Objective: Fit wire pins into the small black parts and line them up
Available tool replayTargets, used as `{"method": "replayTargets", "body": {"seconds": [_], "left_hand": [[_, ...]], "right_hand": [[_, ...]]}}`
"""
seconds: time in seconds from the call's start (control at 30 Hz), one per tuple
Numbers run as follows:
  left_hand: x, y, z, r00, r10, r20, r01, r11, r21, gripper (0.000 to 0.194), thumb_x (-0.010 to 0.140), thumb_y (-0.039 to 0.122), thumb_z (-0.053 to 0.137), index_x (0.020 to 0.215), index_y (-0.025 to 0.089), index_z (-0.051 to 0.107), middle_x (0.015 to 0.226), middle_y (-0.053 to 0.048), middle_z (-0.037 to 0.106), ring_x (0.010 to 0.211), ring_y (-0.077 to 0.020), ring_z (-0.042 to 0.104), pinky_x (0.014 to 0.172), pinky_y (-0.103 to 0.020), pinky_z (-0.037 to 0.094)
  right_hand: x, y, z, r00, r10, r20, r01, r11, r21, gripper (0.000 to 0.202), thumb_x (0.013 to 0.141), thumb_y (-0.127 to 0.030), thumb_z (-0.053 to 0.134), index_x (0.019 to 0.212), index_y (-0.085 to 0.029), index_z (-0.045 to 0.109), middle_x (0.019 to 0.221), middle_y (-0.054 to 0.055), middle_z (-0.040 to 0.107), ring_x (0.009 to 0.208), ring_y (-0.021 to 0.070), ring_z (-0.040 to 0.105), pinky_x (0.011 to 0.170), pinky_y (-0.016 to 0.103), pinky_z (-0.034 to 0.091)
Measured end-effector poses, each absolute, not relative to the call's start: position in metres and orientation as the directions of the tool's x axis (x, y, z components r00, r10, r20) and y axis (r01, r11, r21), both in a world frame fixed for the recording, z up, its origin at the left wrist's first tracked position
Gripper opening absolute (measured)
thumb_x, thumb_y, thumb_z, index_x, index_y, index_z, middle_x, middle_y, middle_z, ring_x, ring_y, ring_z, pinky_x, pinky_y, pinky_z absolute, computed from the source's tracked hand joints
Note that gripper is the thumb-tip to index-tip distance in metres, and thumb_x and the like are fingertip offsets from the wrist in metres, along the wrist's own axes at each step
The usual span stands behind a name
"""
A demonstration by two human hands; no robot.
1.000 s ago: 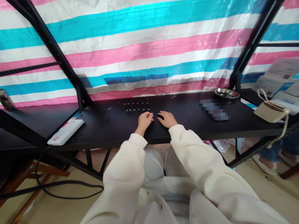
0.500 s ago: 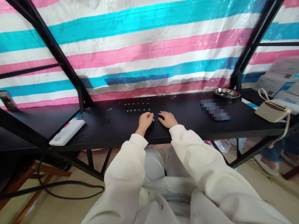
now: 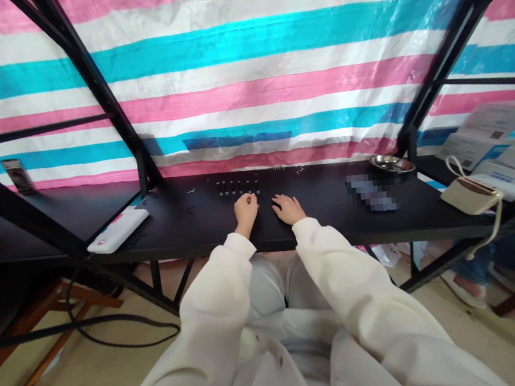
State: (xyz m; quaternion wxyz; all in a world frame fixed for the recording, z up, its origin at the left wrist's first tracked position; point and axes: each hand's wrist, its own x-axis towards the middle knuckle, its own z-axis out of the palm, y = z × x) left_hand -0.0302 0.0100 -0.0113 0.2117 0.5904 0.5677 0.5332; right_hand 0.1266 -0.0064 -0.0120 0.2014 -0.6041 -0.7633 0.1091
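Note:
Several small dark cylinder-like pieces with pale ends stand or lie in a row on the black table; which of the two I cannot tell. Just in front of the row's right end is my left hand, its fingers curled together in a pinch. Whatever lies between those fingertips, if anything, is too small to make out. Beside it, my right hand rests on the tabletop with fingers spread and nothing in it. Small pale pieces and a white squiggly scrap lie at the back edge.
To the left lies a white power-bank-like device. A round metal dish, a pixelated item and a beige pouch sit to the right, near white boxes. Black metal posts frame the table; striped sheeting hangs behind.
My left hand has shifted slightly left, away from my right hand, and its fingers are curled tighter. My right hand remains flat on the table. The view has tipped up slightly.

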Motion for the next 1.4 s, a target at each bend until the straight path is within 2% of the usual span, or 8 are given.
{"method": "replayTargets", "body": {"seconds": [0.13,0.37,0.57,0.8,1.07,1.23,1.33,1.4], "left_hand": [[-0.032,0.009,-0.009,-0.298,0.865,0.403,0.453,-0.244,0.858,0.025,0.08,0.034,0.046,0.064,0.019,0.058,0.054,-0.001,0.059,0.052,-0.0128,0.055,0.054,-0.022,0.04],[-0.032,0.007,-0.007,-0.31,0.865,0.396,0.457,-0.229,0.859,0.025,0.08,0.034,0.045,0.065,0.019,0.058,0.054,-0.002,0.059,0.053,-0.0129,0.056,0.056,-0.023,0.041],[-0.031,0.006,-0.006,-0.31,0.868,0.389,0.481,-0.209,0.851,0.023,0.079,0.033,0.046,0.067,0.018,0.059,0.057,-0.002,0.061,0.056,-0.0131,0.056,0.057,-0.023,0.041],[-0.03,0.004,-0.004,-0.312,0.857,0.411,0.505,-0.217,0.836,0.024,0.079,0.032,0.047,0.064,0.018,0.059,0.059,-0.002,0.062,0.058,-0.013,0.056,0.06,-0.023,0.041],[-0.03,0.004,-0.004,-0.313,0.854,0.415,0.51,-0.217,0.832,0.023,0.079,0.031,0.048,0.066,0.018,0.06,0.06,-0.003,0.063,0.059,-0.0135,0.057,0.062,-0.023,0.041],[-0.03,0.004,-0.004,-0.303,0.848,0.435,0.51,-0.242,0.825,0.022,0.079,0.031,0.048,0.065,0.018,0.06,0.057,-0.002,0.061,0.058,-0.0132,0.057,0.062,-0.023,0.041],[-0.03,0.003,-0.003,-0.281,0.849,0.447,0.509,-0.263,0.82,0.023,0.079,0.03,0.048,0.064,0.018,0.059,0.055,-0.001,0.06,0.056,-0.013,0.056,0.062,-0.023,0.041],[-0.03,0.002,-0.001,-0.266,0.854,0.447,0.506,-0.271,0.819,0.023,0.079,0.03,0.047,0.063,0.018,0.058,0.055,-0.001,0.06,0.054,-0.013,0.055,0.061,-0.024,0.04]], "right_hand": [[0.12,-0.004,-0.009,-0.236,0.963,0.129,0.881,0.268,-0.391,0.042,0.091,-0.031,0.036,0.133,-0.026,0.043,0.146,0.003,0.033,0.136,0.0212,0.024,0.109,0.054,0.014],[0.098,0.015,-0.001,-0.319,0.947,0.031,0.878,0.308,-0.366,0.046,0.093,-0.035,0.03,0.138,-0.027,0.035,0.15,0.003,0.024,0.138,0.0251,0.016,0.107,0.06,0.009],[0.081,0.029,-0.002,-0.304,0.952,0.046,0.898,0.302,-0.32,0.049,0.093,-0.037,0.026,0.141,-0.027,0.03,0.15,0.004,0.022,0.138,0.0281,0.014,0.106,0.061,0.009],[0.074,0.035,0.001,-0.296,0.955,-0.004,0.915,0.282,-0.288,0.052,0.094,-0.04,0.02,0.144,-0.026,0.023,0.152,0.003,0.016,0.139,0.0272,0.009,0.106,0.061,0.005],[0.078,0.032,0.0,-0.32,0.948,-0.01,0.905,0.302,-0.299,0.054,0.093,-0.04,0.021,0.144,-0.022,0.022,0.151,0.004,0.017,0.139,0.0232,0.011,0.108,0.058,0.005],[0.091,0.019,-0.005,-0.361,0.932,0.04,0.876,0.353,-0.328,0.052,0.093,-0.042,0.026,0.141,-0.022,0.029,0.15,0.005,0.022,0.139,0.0235,0.014,0.108,0.057,0.007],[0.099,0.013,-0.008,-0.345,0.926,0.151,0.839,0.377,-0.393,0.051,0.091,-0.038,0.037,0.138,-0.021,0.035,0.145,0.008,0.033,0.135,0.0243,0.026,0.109,0.055,0.013],[0.103,0.011,-0.012,-0.33,0.907,0.263,0.788,0.418,-0.453,0.052,0.086,-0.032,0.047,0.136,-0.021,0.038,0.14,0.01,0.041,0.129,0.0238,0.036,0.107,0.05,0.023]]}}
